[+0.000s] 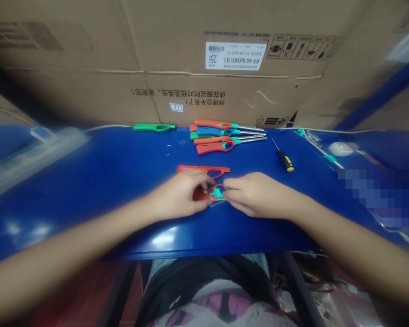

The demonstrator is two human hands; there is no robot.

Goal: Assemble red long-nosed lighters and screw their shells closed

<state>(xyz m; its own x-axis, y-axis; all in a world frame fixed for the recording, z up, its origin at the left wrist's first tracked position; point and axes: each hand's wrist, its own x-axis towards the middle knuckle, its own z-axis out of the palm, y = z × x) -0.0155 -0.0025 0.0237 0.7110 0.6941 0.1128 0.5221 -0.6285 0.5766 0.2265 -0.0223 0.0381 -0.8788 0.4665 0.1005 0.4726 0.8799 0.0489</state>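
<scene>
My left hand (180, 194) curls its fingers and thumb around an orange lighter casing half (199, 195) on the blue table. From the other side, my right hand (259, 194) has its fingers pinched together at the casing's front end. A teal part (217, 193) sits between the two hands, touching my right fingertips. Whether the right fingers grip this part or the casing is hidden. Just behind my hands lies another orange casing half (221, 171) with a trigger loop. A thin metal piece (218, 203) shows below the teal part.
Several assembled long-nosed lighters (214, 146) lie in a pile at the back, beside a green casing (153, 127). A yellow-black screwdriver (285, 160) rests right of them. Farther right are a metal lighter tube (322, 152) and a white rounded object (341, 149). A cardboard wall (170, 54) stands behind.
</scene>
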